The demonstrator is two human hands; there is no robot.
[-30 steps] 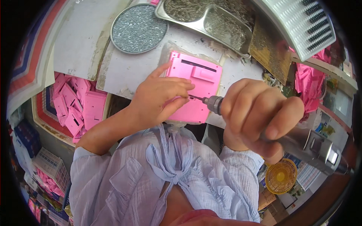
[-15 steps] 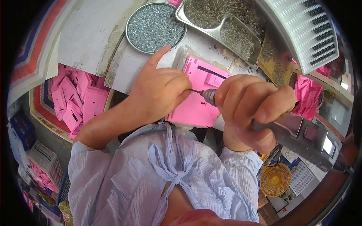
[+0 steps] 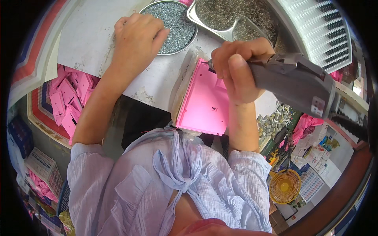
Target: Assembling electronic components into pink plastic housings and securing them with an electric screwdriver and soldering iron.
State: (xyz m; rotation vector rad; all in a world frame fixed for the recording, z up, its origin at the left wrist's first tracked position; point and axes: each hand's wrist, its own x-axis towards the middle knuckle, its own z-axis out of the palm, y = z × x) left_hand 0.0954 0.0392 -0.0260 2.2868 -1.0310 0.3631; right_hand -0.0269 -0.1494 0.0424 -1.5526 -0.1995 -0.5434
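Observation:
My right hand (image 3: 244, 70) is wrapped around a dark grey electric screwdriver (image 3: 293, 80). Its front end points left, over the upper part of a pink plastic panel (image 3: 202, 104) lying in front of me; the bit's tip is hard to make out. The panel has small holes and a dark slot, partly covered by my right hand. My left hand (image 3: 138, 43) is over the left edge of a round metal tray (image 3: 195, 37) full of small silver screws (image 3: 175, 25). Its thumb stands apart from bent fingers, their tips partly hidden, and nothing shows in it.
A divided metal tray (image 3: 224, 34) of small brownish metal pieces stands at the back. Pink parts (image 3: 65, 102) fill a bin at left. Small metal pieces (image 3: 273, 120) lie at right, near a yellow basket (image 3: 285, 187). A white bristled rack (image 3: 315, 31) overhangs the right rear.
My left hand has left the bit and panel and moved up and left to the screw tray. My right hand has raised the screwdriver toward the panel's far edge.

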